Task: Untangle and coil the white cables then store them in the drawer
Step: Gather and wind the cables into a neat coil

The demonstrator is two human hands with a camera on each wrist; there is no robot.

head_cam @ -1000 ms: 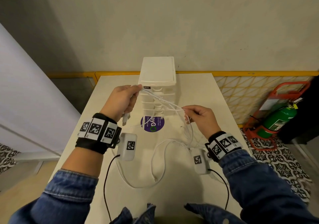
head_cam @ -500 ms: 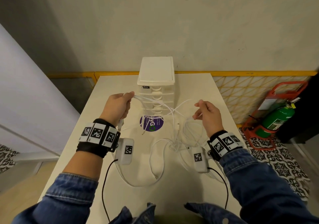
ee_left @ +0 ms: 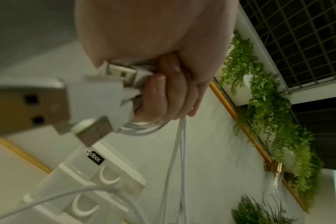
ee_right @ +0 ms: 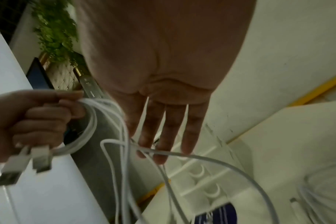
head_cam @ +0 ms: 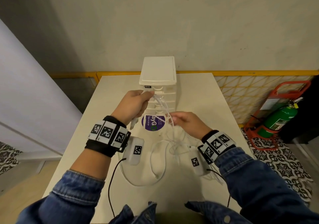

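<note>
- Our left hand (head_cam: 133, 105) is fisted round a bunch of cables (ee_right: 90, 119), raised in front of the drawers (head_cam: 161, 99); holding them high lets the strands hang and separate.
- The plugs (ee_left: 71, 104) stick out below the fist, gathered at one end, likely so the coil starts from a common point.
- Our right hand (head_cam: 187, 122) has its fingers (ee_right: 169, 133) straight and slightly spread, strands running across and between them, seemingly combing out the snarl; whether the thumb pinches a strand, we cannot tell.
- The rest of the cables lies in loose loops on the table (head_cam: 198, 92) between our wrists, still tangled.
- The drawers look closed, so storing is not yet begun.
</note>
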